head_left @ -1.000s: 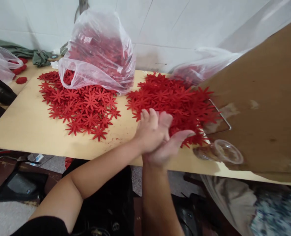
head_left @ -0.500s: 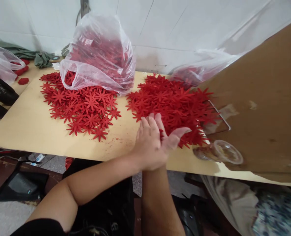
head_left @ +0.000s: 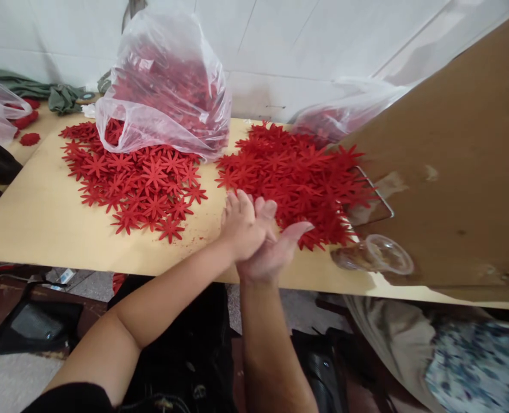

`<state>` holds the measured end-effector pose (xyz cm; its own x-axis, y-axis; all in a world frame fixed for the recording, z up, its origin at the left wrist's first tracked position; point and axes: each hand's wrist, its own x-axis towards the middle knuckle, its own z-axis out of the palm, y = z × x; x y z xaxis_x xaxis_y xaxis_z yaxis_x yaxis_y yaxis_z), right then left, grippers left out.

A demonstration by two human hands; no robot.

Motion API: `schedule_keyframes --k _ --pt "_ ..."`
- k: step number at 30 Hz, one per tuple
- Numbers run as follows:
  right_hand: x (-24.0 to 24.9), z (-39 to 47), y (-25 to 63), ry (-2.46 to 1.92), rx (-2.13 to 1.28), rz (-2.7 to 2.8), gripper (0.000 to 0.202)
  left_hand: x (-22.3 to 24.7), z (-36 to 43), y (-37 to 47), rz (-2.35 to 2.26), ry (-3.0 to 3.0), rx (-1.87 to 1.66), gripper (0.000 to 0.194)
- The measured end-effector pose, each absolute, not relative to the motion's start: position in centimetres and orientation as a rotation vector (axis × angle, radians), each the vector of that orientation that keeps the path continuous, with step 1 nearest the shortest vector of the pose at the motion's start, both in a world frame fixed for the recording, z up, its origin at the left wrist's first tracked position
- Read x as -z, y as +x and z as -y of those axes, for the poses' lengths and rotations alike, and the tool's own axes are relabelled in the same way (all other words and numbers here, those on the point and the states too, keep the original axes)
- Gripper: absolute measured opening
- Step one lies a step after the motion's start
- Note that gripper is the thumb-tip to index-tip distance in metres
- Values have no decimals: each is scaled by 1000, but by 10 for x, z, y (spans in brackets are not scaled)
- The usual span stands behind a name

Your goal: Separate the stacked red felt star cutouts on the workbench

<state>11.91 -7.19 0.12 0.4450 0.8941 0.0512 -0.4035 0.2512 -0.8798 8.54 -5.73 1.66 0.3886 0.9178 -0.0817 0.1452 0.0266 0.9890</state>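
Head view: a pile of red flower shapes [head_left: 140, 180] lay left of and beyond the hands. The left hand [head_left: 242, 232], fingers loosely bent, covered part of the upturned right hand [head_left: 269, 257], whose thumb stuck out; I couldn't tell what, if anything, their palms held. The second pile [head_left: 288, 172], spread sideways, lay just beyond, nearer the right.

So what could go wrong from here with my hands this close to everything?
The clear plastic cup sits near the front edge of the pale tabletop; your right hand might knock it. Your left hand could nudge loose pieces from the right-hand pile of red, star-shaped cutouts. The bulging translucent plastic bag might slump further over the left-hand pile of red cutouts.
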Motion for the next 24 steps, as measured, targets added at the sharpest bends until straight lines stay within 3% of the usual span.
schedule_keyframes --k 5,11,18,24 --pt "3 86 98 -907 -1054 719 71 9 13 86 -1131 1357 -861 77" --pt "22 83 100 -918 -1046 606 46 22 9 85 -1134 1146 -1081 63" --pt "21 70 126 -834 -1028 485 25 4 14 56 -807 1188 -830 34" --pt "31 75 148 -902 -1005 467 16 -3 12 47 -845 1407 -841 23"
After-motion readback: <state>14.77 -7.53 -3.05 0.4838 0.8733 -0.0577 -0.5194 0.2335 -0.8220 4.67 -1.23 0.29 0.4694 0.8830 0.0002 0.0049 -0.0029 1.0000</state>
